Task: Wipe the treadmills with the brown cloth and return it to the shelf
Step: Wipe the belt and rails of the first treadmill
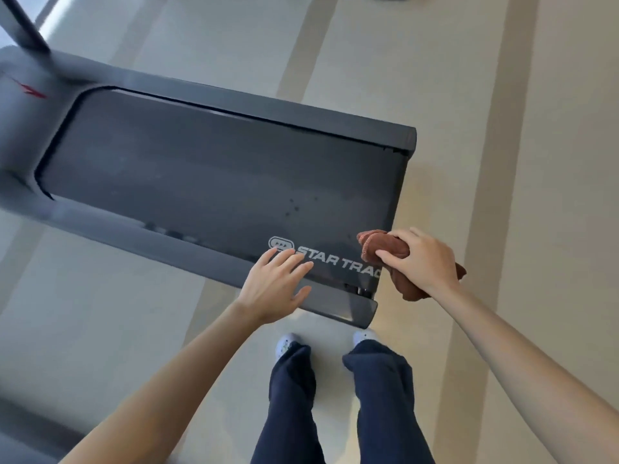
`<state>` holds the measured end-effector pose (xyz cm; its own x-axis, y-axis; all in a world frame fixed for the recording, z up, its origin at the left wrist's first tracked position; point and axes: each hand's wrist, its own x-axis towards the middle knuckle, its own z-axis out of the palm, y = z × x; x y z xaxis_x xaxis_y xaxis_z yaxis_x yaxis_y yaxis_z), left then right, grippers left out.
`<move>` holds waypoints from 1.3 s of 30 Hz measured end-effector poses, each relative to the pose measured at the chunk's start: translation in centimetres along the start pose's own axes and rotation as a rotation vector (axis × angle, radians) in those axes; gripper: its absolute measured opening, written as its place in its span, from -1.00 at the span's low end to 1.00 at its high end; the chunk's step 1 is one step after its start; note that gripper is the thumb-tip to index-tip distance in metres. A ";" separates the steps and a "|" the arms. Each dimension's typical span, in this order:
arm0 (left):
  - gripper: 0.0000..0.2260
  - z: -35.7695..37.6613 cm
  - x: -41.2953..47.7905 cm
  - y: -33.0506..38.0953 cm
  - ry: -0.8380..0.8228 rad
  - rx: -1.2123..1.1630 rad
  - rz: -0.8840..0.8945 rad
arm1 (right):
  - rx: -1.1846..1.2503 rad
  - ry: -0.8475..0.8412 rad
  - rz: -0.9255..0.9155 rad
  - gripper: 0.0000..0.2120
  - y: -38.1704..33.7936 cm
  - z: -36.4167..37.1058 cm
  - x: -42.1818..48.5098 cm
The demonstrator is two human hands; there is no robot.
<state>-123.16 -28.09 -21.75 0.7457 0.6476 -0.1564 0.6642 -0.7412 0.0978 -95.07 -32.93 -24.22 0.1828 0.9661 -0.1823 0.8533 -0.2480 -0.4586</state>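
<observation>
Fingers of the right hand: curled over the top of the brown cloth, thumb pressed in against its near side, gripping it as a bunched roll. One rumpled end of the cloth out past thumb and forefinger, toward the left, over the rear corner of the belt of the treadmill. Other end out from under the heel of the hand, past the belt's end edge and over the floor. Cannot tell whether pressed down on the belt or held just above it.

Fingers of the left hand: straight, slightly spread, holding nothing. Tips at the start of the white lettering along the belt's near edge, palm above the near side rail; touching or hovering, cannot tell. Near the cloth but not touching it, with the lettering between the two hands.

Below the hands, on the pale striped floor just beside the rear end of the side rail: two light shoes under dark blue trousers. At far left, blurred: front hood of the treadmill with a red mark and a dark upright post.
</observation>
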 end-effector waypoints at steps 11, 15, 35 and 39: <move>-0.51 31.2 10.5 -5.7 -0.131 -0.022 0.022 | -0.069 0.089 0.060 -0.61 13.2 27.7 7.7; -0.45 40.1 13.8 -7.8 -0.100 -0.017 -0.021 | -0.088 0.197 -0.016 -0.66 16.1 37.3 9.6; -0.43 51.6 19.1 -11.7 0.207 -0.124 -0.039 | -0.176 0.457 -0.156 -0.62 19.5 42.1 24.5; -0.41 51.2 19.0 -11.4 0.183 -0.126 -0.043 | -0.158 0.386 -0.231 -0.68 20.3 44.1 13.3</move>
<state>-119.29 -16.37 -76.21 0.7059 0.7082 0.0168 0.6884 -0.6914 0.2191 -96.91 -28.26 -74.31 0.1219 0.9581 0.2593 0.9514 -0.0383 -0.3057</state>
